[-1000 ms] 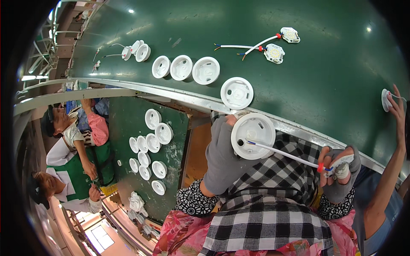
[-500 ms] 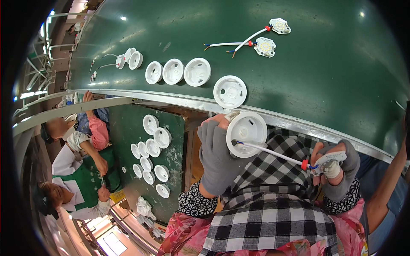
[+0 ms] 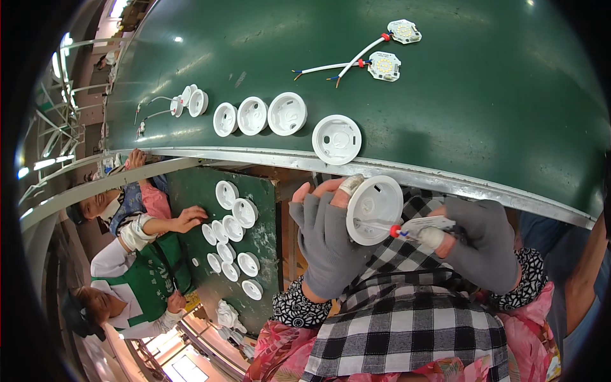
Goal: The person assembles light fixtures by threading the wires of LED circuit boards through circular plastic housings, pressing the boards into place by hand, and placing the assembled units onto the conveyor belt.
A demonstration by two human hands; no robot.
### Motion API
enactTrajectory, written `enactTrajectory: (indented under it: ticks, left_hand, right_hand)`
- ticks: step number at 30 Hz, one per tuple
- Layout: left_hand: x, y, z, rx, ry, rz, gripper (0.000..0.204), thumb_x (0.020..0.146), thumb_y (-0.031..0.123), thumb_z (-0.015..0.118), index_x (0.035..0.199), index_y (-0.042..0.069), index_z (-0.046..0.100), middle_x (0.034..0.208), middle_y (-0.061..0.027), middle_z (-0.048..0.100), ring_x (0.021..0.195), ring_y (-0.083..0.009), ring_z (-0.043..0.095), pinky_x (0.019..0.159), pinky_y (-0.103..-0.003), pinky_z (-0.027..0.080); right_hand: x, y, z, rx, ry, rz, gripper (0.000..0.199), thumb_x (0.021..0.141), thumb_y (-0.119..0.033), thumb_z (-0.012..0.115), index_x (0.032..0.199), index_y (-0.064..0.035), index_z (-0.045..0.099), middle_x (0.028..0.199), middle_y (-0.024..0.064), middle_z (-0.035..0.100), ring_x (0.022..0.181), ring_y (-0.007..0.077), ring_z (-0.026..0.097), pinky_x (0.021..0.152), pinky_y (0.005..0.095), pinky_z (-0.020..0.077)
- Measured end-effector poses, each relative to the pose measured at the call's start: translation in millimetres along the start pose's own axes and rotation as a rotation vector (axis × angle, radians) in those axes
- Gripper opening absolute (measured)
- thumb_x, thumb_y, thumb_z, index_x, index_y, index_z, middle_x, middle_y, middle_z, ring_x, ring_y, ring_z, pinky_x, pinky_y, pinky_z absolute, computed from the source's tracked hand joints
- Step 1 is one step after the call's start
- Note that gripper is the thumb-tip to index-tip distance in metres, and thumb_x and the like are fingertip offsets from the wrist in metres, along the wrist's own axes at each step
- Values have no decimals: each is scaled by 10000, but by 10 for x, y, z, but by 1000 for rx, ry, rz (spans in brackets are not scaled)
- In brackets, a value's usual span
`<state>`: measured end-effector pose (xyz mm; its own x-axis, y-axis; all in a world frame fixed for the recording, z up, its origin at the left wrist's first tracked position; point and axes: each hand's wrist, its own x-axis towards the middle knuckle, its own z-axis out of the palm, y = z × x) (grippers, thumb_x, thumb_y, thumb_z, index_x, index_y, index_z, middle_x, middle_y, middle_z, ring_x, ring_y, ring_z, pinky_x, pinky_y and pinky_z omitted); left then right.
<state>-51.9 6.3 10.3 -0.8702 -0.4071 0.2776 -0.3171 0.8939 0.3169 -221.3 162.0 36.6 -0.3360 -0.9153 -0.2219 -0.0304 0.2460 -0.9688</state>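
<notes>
Below green table point(image 3: 484, 114), left hand point(image 3: 328, 239) grips housing point(image 3: 374, 209)

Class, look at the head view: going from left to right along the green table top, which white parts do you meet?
Two small wired white housings → three round white plastic housings in a row → a single round white housing near the metal table edge → two white square LED boards with wires.

white housing point(image 3: 375, 209), grey glove point(image 3: 328, 248), green table point(image 3: 484, 121)
</notes>
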Motion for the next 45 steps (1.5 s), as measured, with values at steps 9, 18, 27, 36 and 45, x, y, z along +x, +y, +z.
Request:
enactTrajectory:
  ticks: [9,18,27,36,45]
  left_hand:
    - [-49,96,11,-190,-40,-55,752,626,236,860,1246,-1,507,1130,-121,611,979,-291,587,961,-456,402]
    - [-215,8,95,-270,-107,-81,837,699,209,861,1348,11,371,1183,-154,585,1022,-285,636,868,-379,526]
    - [-303,39,170,-761,-184,-419,868,702,155,855,1375,18,325,1300,-149,493,1158,-229,563,950,-362,491]
    - [-219,105,166,-963,-356,-608,754,752,94,808,1350,34,354,1285,-139,524,1154,-206,568,957,-348,498]
    - [-164,-248,45,-728,-510,-249,731,708,101,801,1344,12,454,1203,-179,598,1031,-320,650,903,-362,497]
  right_hand:
    - [86,78,114,15,-92,-80,279,846,-173,637,1082,-26,608,624,146,592,517,286,612,498,372,455]
    - [69,112,274,-20,-19,-89,334,868,-188,617,1169,-50,575,709,182,625,582,343,631,550,401,497]
    - [115,133,258,-200,-182,100,559,833,-338,693,1254,-19,511,821,165,622,710,314,655,606,395,503]
    - [188,239,245,-638,54,-405,931,640,-432,792,1343,57,427,1093,153,458,967,246,558,811,351,488]
    - [72,217,235,-638,42,-335,892,623,-413,810,1287,57,446,1103,149,479,849,224,595,817,354,510]
